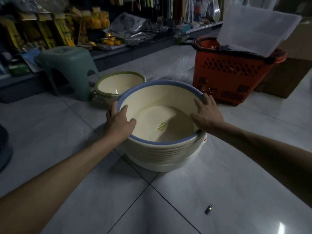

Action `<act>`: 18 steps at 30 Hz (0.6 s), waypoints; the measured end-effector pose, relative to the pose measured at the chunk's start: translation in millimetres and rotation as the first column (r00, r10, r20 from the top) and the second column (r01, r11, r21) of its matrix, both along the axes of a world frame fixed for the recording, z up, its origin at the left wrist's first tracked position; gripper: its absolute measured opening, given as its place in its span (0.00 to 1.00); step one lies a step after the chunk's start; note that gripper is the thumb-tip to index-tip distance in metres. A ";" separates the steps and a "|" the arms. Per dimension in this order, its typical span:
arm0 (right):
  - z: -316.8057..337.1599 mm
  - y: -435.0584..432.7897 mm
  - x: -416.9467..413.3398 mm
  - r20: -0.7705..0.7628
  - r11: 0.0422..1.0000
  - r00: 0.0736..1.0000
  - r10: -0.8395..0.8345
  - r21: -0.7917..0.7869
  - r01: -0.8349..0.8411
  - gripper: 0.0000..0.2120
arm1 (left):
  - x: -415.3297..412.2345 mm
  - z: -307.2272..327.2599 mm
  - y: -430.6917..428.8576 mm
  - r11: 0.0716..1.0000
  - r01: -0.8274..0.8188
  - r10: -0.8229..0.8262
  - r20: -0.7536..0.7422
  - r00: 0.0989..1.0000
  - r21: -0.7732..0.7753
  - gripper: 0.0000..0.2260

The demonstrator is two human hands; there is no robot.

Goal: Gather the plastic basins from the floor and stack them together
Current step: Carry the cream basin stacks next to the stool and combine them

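A cream basin with a blue rim (157,114) sits on top of a stack of several nested cream basins (162,157) on the tiled floor. My left hand (120,123) grips its left rim, thumb inside and fingers curled over the outside. On the right rim, my right hand (208,114) lies with its fingers spread over the edge and the thumb inside the bowl. Behind and to the left stands a cream basin with a green rim (118,83), apart from the stack; it looks like more than one nested.
A green plastic stool (67,65) stands left of the green-rimmed basin. A red shopping basket (231,73) holding a clear plastic lid stands at the right, cardboard boxes behind it. Stocked shelves line the back. A small dark object (208,209) lies on the near floor.
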State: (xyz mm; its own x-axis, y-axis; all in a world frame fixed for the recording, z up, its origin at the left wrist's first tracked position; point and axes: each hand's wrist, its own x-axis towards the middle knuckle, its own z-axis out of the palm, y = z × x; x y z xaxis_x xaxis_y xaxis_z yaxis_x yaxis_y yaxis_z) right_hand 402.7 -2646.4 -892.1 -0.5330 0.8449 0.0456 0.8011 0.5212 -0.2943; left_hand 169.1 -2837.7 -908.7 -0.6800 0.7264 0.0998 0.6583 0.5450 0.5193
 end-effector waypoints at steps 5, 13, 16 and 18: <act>3.2 0.3 3.3 -0.363 0.998 0.931 -0.043 -0.057 0.024 0.31 | -9.2 0.1 8.4 0.952 -0.098 0.038 0.203 0.979 0.292 0.25; -0.5 4.4 20.9 -0.528 0.711 0.691 -0.494 -0.703 -0.029 0.12 | -11.7 -20.1 -7.1 0.829 -0.488 0.182 0.695 0.695 0.271 0.21; 0.5 5.7 16.5 -0.518 0.694 0.674 -0.527 -0.720 -0.011 0.09 | -19.5 -21.1 -4.7 0.843 -0.476 0.115 0.779 0.617 0.252 0.23; 1.0 3.5 12.1 -0.513 0.693 0.652 -0.559 -0.721 0.026 0.09 | -20.6 -21.9 -2.5 0.830 -0.494 0.098 0.804 0.586 0.258 0.24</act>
